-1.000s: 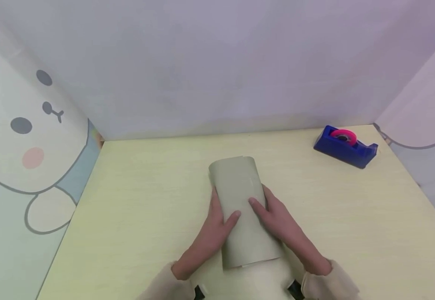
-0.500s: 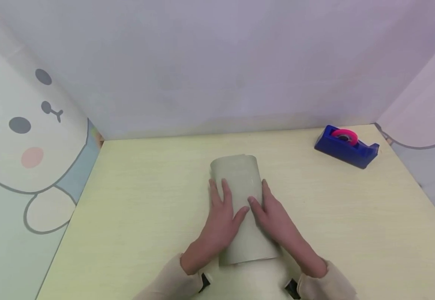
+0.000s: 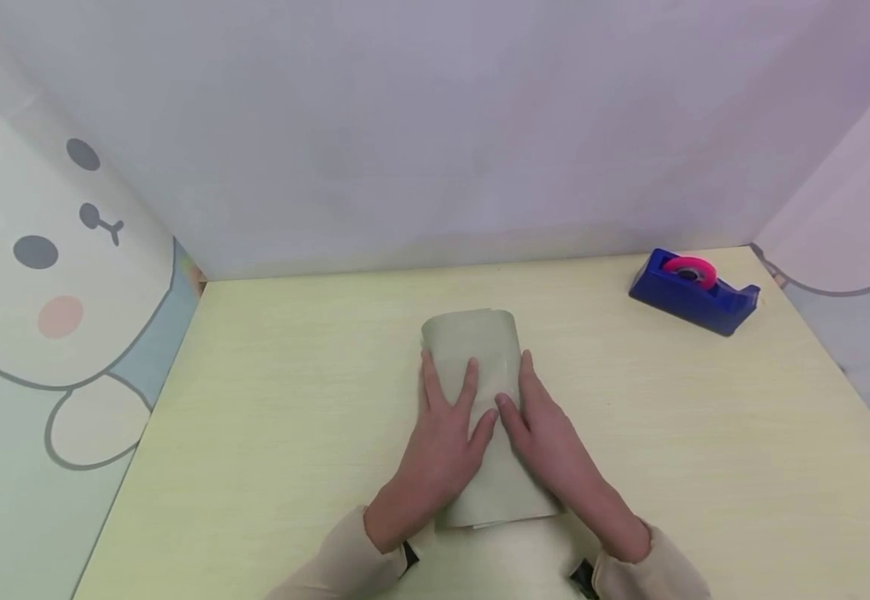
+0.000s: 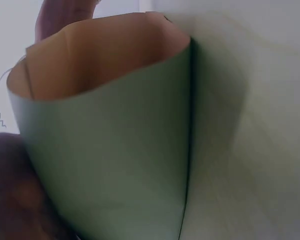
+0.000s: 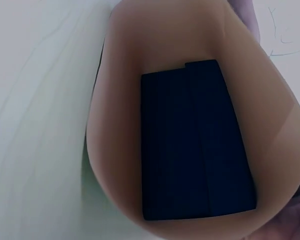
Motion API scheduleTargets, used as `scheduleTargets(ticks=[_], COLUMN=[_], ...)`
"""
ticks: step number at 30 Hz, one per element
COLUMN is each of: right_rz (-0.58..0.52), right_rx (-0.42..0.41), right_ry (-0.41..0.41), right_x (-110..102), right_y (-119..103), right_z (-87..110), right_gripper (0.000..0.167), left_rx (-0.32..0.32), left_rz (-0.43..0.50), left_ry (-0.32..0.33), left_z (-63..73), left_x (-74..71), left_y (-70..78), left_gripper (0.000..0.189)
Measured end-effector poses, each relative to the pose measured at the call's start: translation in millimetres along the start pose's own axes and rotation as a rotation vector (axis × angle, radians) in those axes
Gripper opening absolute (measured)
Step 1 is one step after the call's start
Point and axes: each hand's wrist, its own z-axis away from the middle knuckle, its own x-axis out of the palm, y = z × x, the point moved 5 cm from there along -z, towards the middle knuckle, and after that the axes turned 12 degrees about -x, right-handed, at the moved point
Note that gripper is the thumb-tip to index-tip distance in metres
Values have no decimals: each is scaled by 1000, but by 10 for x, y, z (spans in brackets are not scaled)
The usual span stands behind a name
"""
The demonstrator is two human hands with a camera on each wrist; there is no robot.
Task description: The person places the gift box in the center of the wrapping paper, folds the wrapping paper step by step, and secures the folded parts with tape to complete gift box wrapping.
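Note:
A sheet of grey-green paper point(image 3: 508, 492) with a brown inner side wraps loosely into a flattened tube on the table, end toward the person. Inside it, the right wrist view shows a dark blue box-like block point(image 5: 190, 145); the paper bulges away from its sides. My left hand point(image 3: 438, 446) lies over the paper's left part, fingers straight and spread, thumb toward the middle. Along the right side my right hand point(image 3: 555, 442) rests straight fingers, its thumb on top beside the left thumb. In the left wrist view the paper point(image 4: 110, 150) curves round with an open end.
A blue tape dispenser point(image 3: 693, 296) with a pink roll stands at the table's back right. The pale yellow table point(image 3: 285, 375) meets a whitish back wall point(image 3: 435, 150), and panels with cartoon drawings flank both sides.
From gripping the left side, my left hand has moved on top and spread its fingers over the paper. My right hand has stayed almost in place, its fingers slightly farther up the side.

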Motion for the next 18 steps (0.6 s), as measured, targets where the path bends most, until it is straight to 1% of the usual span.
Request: scheduleTargets(ticks=[3, 6, 8, 9, 11, 13, 18], right_rz=[17, 36, 49, 53, 64, 81, 115], right_rx=[-15, -17, -12, -9, -9, -21, -73], right_ry=[-6, -13, -15, -16, -16, -11, 23], right_x=[-2, -8, -13, -14, -20, -31, -73], right_y=[1, -6, -10, -11, -13, -16, -10], right_z=[1, 2, 2, 2, 1, 2, -15], right_gripper=[74, 71, 69, 68, 67, 67, 67], left_rx=[0, -10, -14, -14, -5, 26, 181], left_rz=[50, 118, 141, 138, 111, 61, -122], left_ry=[-3, -21, -31, -31, -16, 25, 192], left_z=[-3, -8, -12, -14, -21, -30, -61], left_x=[-13, -19, -22, -23, -30, -49, -119], left_y=[4, 7, 8, 6, -2, -11, 0], left_gripper=[65, 63, 63, 63, 63, 62, 59])
